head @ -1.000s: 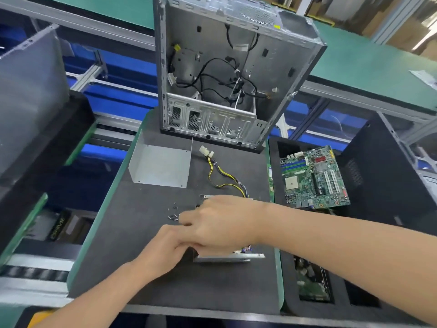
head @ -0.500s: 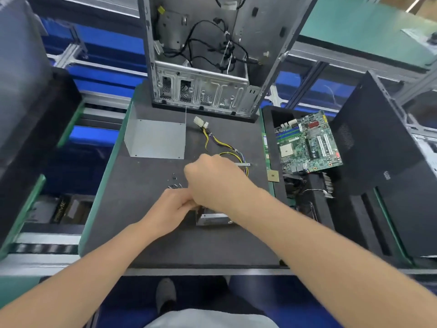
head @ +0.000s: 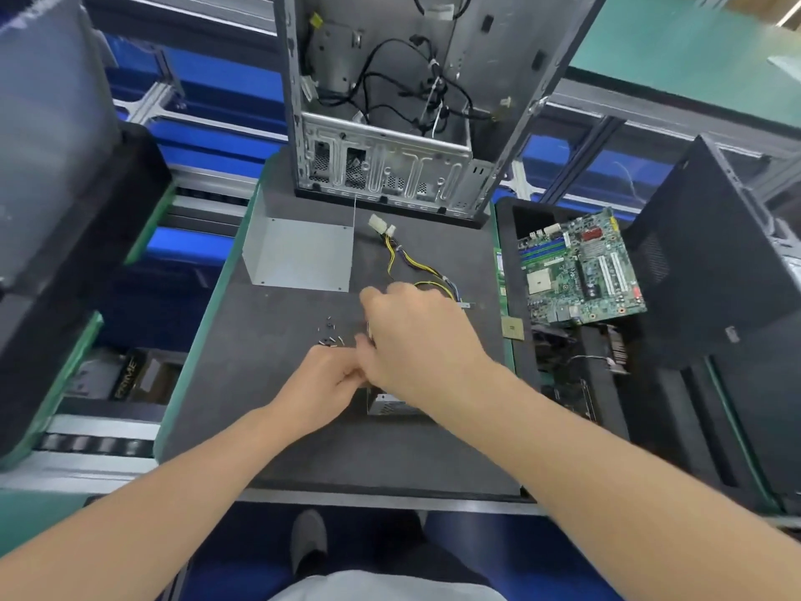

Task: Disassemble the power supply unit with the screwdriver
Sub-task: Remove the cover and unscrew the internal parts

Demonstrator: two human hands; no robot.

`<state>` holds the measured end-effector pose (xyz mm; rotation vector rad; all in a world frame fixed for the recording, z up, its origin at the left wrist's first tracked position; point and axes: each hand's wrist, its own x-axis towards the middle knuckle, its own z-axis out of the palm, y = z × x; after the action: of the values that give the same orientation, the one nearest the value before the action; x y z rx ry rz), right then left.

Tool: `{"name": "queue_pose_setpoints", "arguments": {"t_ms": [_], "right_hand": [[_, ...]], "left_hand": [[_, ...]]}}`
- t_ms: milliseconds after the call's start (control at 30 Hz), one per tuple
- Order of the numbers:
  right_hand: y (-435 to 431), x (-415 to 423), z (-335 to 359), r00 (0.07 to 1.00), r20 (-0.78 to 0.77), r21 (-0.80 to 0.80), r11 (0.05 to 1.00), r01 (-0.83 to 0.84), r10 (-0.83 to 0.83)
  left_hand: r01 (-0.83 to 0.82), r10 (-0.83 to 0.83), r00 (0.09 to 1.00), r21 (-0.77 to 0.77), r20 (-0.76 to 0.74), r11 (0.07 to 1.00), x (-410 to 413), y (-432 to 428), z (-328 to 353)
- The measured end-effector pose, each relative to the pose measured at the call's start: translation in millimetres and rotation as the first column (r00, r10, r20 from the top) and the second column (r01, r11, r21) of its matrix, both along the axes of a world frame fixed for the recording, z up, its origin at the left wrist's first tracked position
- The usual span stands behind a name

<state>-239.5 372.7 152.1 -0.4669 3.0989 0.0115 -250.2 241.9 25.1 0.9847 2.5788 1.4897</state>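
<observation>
- Compared with a second ago, the right hand (head: 416,340) is sitting more upright over the power supply unit (head: 390,404), its knuckles raised rather than lying flat across it. The left hand (head: 329,383) is pressing in closer beneath it, and less of the unit's near edge is showing.
- The power supply unit is lying near the middle of the dark tabletop (head: 242,405), almost wholly under the two hands. Only a short strip of its silver metal wall is peeking out below the right wrist.
- A bundle of yellow and black wires (head: 411,266) is trailing from the unit toward the far side, ending in a white connector (head: 381,225).
- The right hand's grip is curling closed, knuckles up, but what it is closing on is hidden, so I cannot tell.
- The left hand's grip is curling too, its fingers tucked against the right hand, and whether it is pinching anything cannot be told.
- A grey metal cover (head: 299,253) is lying at the far left of the tabletop, and loose screws (head: 331,336) are lying scattered just beyond the left hand.
- An open computer case (head: 390,123) is standing at the far edge, and a green motherboard (head: 581,271) is resting to the right of the tabletop.
</observation>
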Motion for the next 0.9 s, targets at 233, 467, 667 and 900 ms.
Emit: {"name": "queue_pose_setpoints", "arguments": {"t_ms": [233,467,667,900], "right_hand": [[-4.3,-14.2,-15.4,0.995,-0.005,0.017,0.995,0.099,-0.099],[37.0,-34.1,11.8,0.753,0.198,0.034,0.764,-0.645,0.627],[31.3,-28.0,13.6,0.734,0.209,0.130,0.726,-0.676,0.646],[-0.5,-0.6,-9.2,0.981,0.010,-0.060,0.980,0.192,-0.192]], "left_hand": [[-0.006,0.018,0.986,-0.077,0.166,0.997,-8.2,-7.6,-12.3],[0.050,-0.034,0.961,-0.052,0.274,0.997,-11.5,-7.3,-4.7],[0.057,-0.042,0.986,-0.090,0.158,0.994,-9.0,-4.0,12.9],[0.040,-0.041,0.998,0.030,0.052,0.999,-3.9,-0.2,19.3]]}}
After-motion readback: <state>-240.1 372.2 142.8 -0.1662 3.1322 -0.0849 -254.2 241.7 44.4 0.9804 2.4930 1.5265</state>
